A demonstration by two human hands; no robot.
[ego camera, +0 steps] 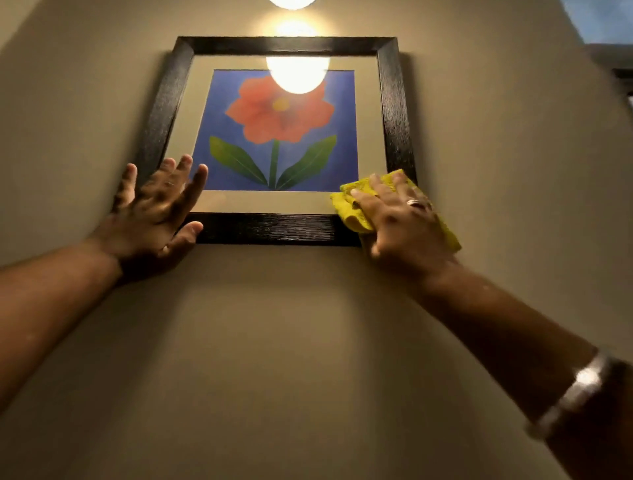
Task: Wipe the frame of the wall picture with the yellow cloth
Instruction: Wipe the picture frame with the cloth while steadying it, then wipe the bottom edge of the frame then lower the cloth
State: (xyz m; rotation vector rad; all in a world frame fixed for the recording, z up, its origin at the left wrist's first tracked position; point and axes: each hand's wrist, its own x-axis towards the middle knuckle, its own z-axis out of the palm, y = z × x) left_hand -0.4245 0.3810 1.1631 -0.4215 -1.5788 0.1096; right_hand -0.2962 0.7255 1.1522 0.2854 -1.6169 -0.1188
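On the left, the left hand (157, 209) is bracing the bottom-left corner of the black frame (267, 228), its grip released: fingers spread flat over the corner and mat, thumb lying along the lower rail, holding nothing. That flat palm is only pressing, not gripping, so if it slides or lifts, the picture could swing on its hanger or tilt out of level.

In the middle, the glass over the flower print (281, 130) is catching a strong reflection of the lamp (291, 2) above. Bare fingertips resting near the glass are likely leaving smudges there.

On the right, the right hand (400, 219) is pressing the yellow cloth (352, 212) against the bottom-right corner of the frame, the grip flattened over the cloth and pinning it rather than closed around it. The cloth is bunching out past the fingers toward the mat and hanging below the palm. Pushing hard sideways from this corner could be shoving the frame off level, and a loosely pinned cloth could be slipping free and dropping. The ring (416, 202) might also be scraping the dark finish.
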